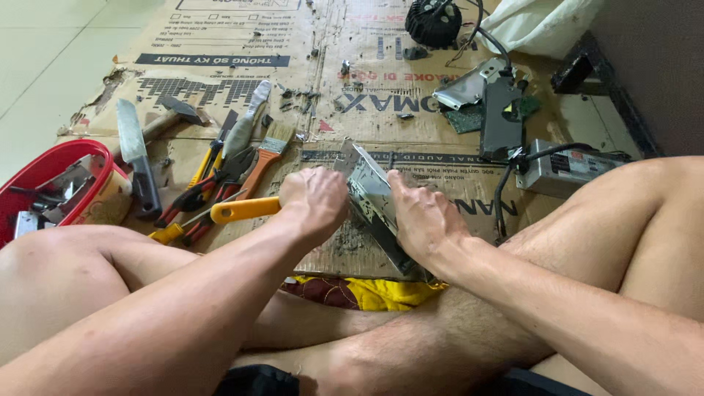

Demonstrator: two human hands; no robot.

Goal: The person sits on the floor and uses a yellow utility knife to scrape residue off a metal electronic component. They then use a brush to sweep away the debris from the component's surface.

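The metal box [374,205] stands tilted on the cardboard [411,95], in the middle, near the person's legs. The left hand [314,202] is closed around a yellow tool handle [244,210] and touches the box's left side. The right hand [422,216] lies flat on the box's right side, fingers pressing. Pliers [213,183], a brush [270,150] and a knife [136,158] lie to the left. A red basket [44,165] sits far left.
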